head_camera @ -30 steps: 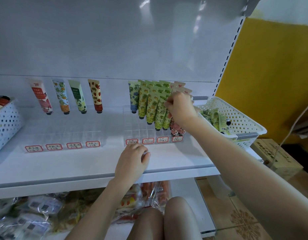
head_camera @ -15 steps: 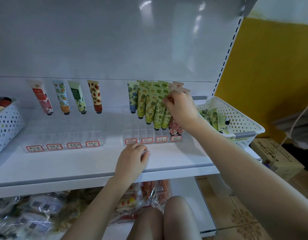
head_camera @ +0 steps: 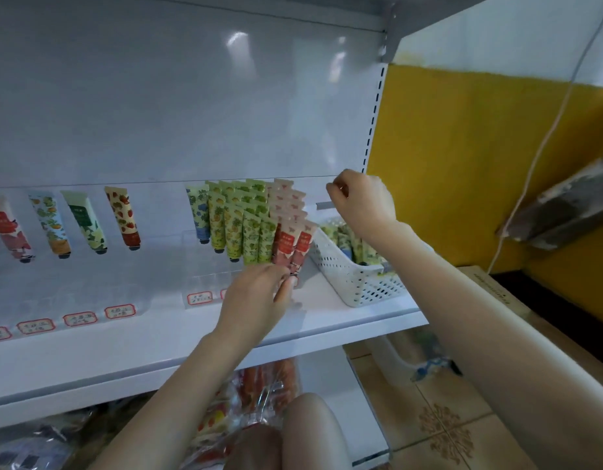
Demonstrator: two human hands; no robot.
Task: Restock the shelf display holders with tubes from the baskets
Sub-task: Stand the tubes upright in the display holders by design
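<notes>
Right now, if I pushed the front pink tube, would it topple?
The slim pink tube is probably light. It stands cap-down, leaning on tubes behind, so it would likely tilt, not roll. Its flat top suggests squeezable sides.

Legend: I can read no text outright. Red-bordered labels (head_camera: 120,312) along the front of the clear holders (head_camera: 208,276) carry dark characters, too blurred to make out. Pink tubes (head_camera: 284,245) bear small white print on red panels, illegible. Cardboard box (head_camera: 496,293), right: one dark printed line, unreadable.
</notes>
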